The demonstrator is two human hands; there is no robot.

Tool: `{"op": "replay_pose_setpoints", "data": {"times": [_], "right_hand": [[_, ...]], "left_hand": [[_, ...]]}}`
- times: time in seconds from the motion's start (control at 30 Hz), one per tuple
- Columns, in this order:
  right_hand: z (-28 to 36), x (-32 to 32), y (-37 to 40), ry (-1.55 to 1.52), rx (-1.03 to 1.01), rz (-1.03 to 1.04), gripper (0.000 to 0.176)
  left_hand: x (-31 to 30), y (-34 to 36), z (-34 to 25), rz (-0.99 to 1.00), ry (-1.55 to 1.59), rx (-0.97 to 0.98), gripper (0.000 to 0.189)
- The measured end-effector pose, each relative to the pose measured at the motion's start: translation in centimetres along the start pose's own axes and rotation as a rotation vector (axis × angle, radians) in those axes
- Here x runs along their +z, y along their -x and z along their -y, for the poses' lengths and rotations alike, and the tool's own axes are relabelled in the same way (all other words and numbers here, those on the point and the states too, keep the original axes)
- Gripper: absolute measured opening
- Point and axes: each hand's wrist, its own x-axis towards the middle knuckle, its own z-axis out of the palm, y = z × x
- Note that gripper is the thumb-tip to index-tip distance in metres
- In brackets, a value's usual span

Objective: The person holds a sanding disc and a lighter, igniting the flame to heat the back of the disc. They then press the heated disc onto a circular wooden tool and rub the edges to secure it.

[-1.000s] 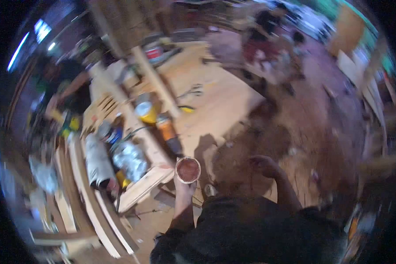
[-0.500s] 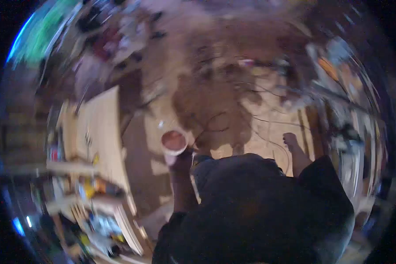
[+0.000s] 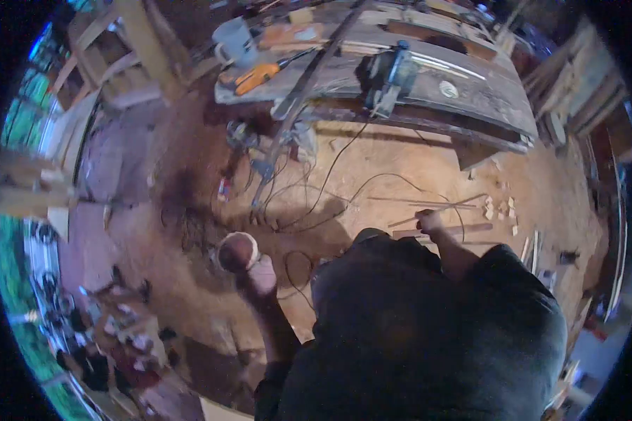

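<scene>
My left hand is closed on a small white-rimmed tub, held out to my left above the floor. The inside of the tub looks brown; the fingers behind its wall are partly hidden. My right hand hangs ahead of my body on the right, its fingers curled in, with nothing clear in them. Below it in this view, thin wooden strips lie on the floor.
Ahead stands a workbench with a blue-grey power tool, an orange tool and a pale blue jug. Cables loop over the floor. Wooden frames stand at the far left, and leaning boards at the right.
My view has swung round to the right, bringing the workbench into sight ahead. The tub stays in my left hand, now lower and further left in view; my right hand has shifted slightly left.
</scene>
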Motion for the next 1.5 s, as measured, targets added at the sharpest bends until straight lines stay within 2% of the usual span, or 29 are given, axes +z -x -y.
{"op": "replay_pose_setpoints", "data": {"times": [0.07, 0.1, 0.13, 0.23, 0.27, 0.33, 0.37, 0.4, 0.43, 0.47, 0.5, 0.53, 0.57, 0.6, 0.63, 0.7, 0.8, 0.87, 0.93, 0.97, 1.0, 1.07, 1.1, 1.17, 1.3, 1.37, 1.4, 1.47, 1.5], "right_hand": [[-1.3, -0.7, 1.0, -0.591, 0.025, -0.121, 0.017], [-1.5, -1.3, 0.1, -0.648, 0.067, -0.139, 0.017], [-1.4, -2.1, -0.3, -0.661, 0.076, -0.162, 0.017], [1.1, -5.3, -1.1, -0.615, 0.045, -0.335, 0.012], [2.5, -6.6, -2.1, -0.728, -0.016, -0.360, 0.011], [4.9, -9.6, -5.4, -0.799, -0.090, -0.418, 0.010], [6.3, -11.3, -7.6, -0.842, -0.096, -0.504, 0.016], [10.0, -13.0, -7.2, -0.803, -0.119, -0.571, 0.027], [11.7, -15.1, -9.0, -0.718, -0.145, -0.600, 0.035], [13.8, -17.6, -10.5, -0.654, -0.113, -0.571, 0.033], [13.2, -19.7, -15.3, -0.619, -0.124, -0.566, 0.032], [15.5, -21.6, -17.1, -0.651, -0.076, -0.578, 0.030], [10.2, -24.2, -26.7, -0.134, -0.467, -0.643, 0.034], [10.6, -26.4, -31.1, 0.056, -0.215, -0.496, 0.048], [10.6, -27.9, -34.2, -0.046, -0.288, -0.545, 0.050], [13.0, -28.2, -37.3, -0.160, -0.336, -0.564, 0.051], [15.6, -28.7, -37.4, -0.081, -0.250, -0.415, 0.051], [17.7, -28.3, -38.4, -0.057, -0.239, -0.318, 0.051], [21.0, -27.3, -39.7, -0.039, -0.263, -0.230, 0.051], [22.7, -26.7, -39.7, -0.029, -0.272, -0.190, 0.051], [24.5, -25.4, -40.4, -0.018, -0.299, -0.148, 0.051], [28.6, -21.8, -41.7, 0.023, -0.370, -0.056, 0.051], [31.6, -19.3, -41.9, 0.052, -0.411, 0.003, 0.051], [37.2, -13.3, -41.5, 0.097, -0.513, 0.144, 0.051], [45.3, -0.8, -35.5, 0.210, -0.678, 0.466, 0.051], [47.8, 4.0, -31.4, 0.247, -0.732, 0.604, 0.051], [48.5, 6.4, -29.3, 0.263, -0.755, 0.666, 0.051], [49.5, 10.9, -24.6, 0.301, -0.791, 0.792, 0.051], [49.6, 12.7, -22.1, 0.320, -0.799, 0.847, 0.051]], "left_hand": [[0.7, -4.8, -0.8, 0.035, -0.377, 0.351, 0.040], [0.7, -7.5, 0.8, 0.164, -0.882, 0.320, 0.043], [2.4, -8.1, -0.2, 0.189, -0.872, 0.331, 0.043], [8.5, -8.4, -5.2, -0.036, -1.045, 0.039, 0.043], [10.4, -8.0, -5.3, -0.031, -1.048, 0.048, 0.043], [13.6, -7.4, -5.3, -0.019, -0.470, 0.256, 0.030], [13.1, -8.7, -3.6, -0.108, -0.927, 0.218, 0.047], [18.4, -5.6, -16.3, 0.176, -1.165, -0.039, 0.050], [19.1, -6.2, -14.6, 0.050, -1.032, 0.162, 0.048], [19.3, -6.6, -11.9, -0.082, -0.907, 0.353, 0.048], [19.9, -7.0, -10.6, -0.078, -0.742, 0.601, 0.050], [20.8, -7.5, -10.5, -0.139, -0.766, 0.593, 0.050], [21.6, -7.9, -10.6, -0.017, -0.860, 0.527, 0.047], [22.4, -8.1, -10.8, 0.106, -0.945, 0.448, 0.045], [23.5, -8.4, -11.5, 0.045, -0.971, 0.424, 0.045], [26.3, -10.2, -13.7, 0.146, -0.731, 0.152, 0.030], [28.2, -10.8, -17.8, 0.086, -0.593, 0.088, 0.039], [27.3, -10.8, -17.1, 0.004, -0.592, 0.024, 0.041], [26.0, -9.8, -16.2, -0.001, -0.769, 0.178, 0.039], [25.5, -9.4, -15.6, -0.031, -0.805, 0.014, 0.037], [24.8, -9.2, -13.5, -0.113, -0.802, -0.006, 0.037], [23.3, -8.7, -9.0, -0.287, -0.167, -0.126, 0.034], [22.6, -8.1, -9.5, -0.393, -0.157, -0.123, 0.034], [21.4, -7.8, -12.7, -0.444, -0.278, -0.109, 0.035], [20.4, -5.4, -16.9, -0.469, -0.465, -0.164, 0.037], [19.5, -4.9, -17.4, -0.586, -0.113, -0.199, 0.036], [18.7, -4.6, -16.5, -0.599, -0.108, -0.199, 0.036], [16.6, -3.2, -12.5, -0.661, 0.227, -0.115, 0.035], [15.3, -2.8, -10.8, -0.668, 0.240, -0.107, 0.035]]}}
